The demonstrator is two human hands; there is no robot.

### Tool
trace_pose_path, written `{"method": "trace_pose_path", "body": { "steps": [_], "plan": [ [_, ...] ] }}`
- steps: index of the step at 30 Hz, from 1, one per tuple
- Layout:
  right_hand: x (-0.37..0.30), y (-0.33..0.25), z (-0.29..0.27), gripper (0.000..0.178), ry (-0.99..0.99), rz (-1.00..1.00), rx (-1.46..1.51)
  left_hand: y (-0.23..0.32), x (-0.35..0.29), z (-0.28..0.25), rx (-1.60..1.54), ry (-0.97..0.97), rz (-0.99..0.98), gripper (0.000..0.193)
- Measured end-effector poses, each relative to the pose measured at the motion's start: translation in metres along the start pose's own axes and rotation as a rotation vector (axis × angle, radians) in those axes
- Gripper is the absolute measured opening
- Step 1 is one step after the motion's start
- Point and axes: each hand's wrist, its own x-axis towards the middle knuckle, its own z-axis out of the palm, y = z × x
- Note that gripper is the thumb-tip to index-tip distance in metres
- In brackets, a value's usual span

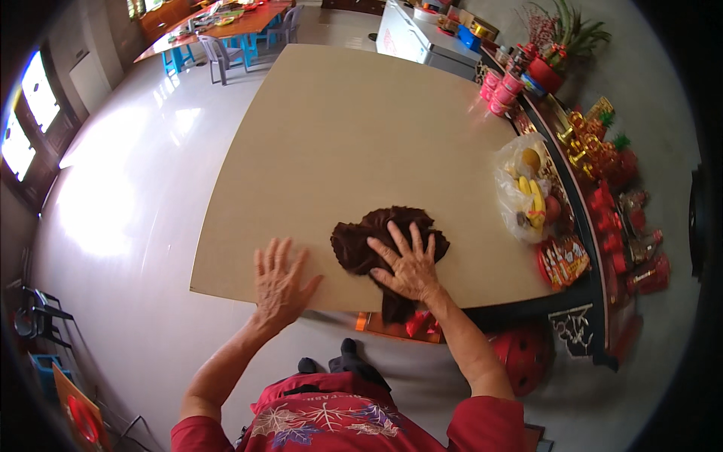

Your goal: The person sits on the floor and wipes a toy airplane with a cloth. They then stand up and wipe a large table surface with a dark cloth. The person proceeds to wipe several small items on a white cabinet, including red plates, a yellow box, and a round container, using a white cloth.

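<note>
A dark brown cloth (361, 242) lies bunched on the beige tabletop (354, 143), close to its near edge, and one end hangs over that edge. Pressed flat on the cloth is my right hand (410, 264), fingers spread. My left hand (282, 282) rests with its fingers stretched out on the board's near left part, apart from the cloth and holding nothing.
Along the right side lie a clear plastic bag of fruit (520, 184), an orange-and-red packet (565, 262) and stacked pink cans (503, 90). Beyond them stands a dark carved altar table (576, 203) with red and gold ornaments. A red rounded object (521, 358) sits below.
</note>
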Motion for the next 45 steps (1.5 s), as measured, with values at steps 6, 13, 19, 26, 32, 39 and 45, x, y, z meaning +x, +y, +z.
{"method": "trace_pose_path", "body": {
  "steps": [6, 13, 19, 26, 32, 39, 45],
  "plan": [
    [0.086, 0.061, 0.017, 0.063, -0.09, 0.124, -0.037, -0.026, -0.003, -0.014, 0.089, -0.009, -0.155, 0.055],
    [0.2, 0.115, 0.048, 0.058, -0.115, 0.206, -0.167, -0.027, -0.001, -0.018, 0.052, -0.116, -0.225, 0.056],
    [0.261, 0.115, 0.062, 0.057, -0.125, 0.303, -0.151, -0.026, -0.004, -0.018, 0.051, -0.139, -0.248, 0.054],
    [0.189, 0.033, 0.048, 0.055, -0.026, -0.037, -0.14, -0.026, -0.003, -0.013, 0.081, -0.056, -0.215, 0.054],
    [0.07, -0.031, 0.016, 0.052, 0.034, -0.299, -0.015, -0.029, -0.005, -0.005, 0.046, 0.024, -0.172, 0.052],
    [-0.055, -0.028, -0.025, 0.054, -0.139, -0.322, 0.098, -0.048, -0.018, -0.021, 0.059, 0.09, -0.179, 0.053],
    [-0.009, -0.08, -0.012, 0.054, -0.127, -0.298, 0.096, -0.088, -0.025, -0.031, 0.15, 0.083, -0.317, 0.058]
  ]
}}
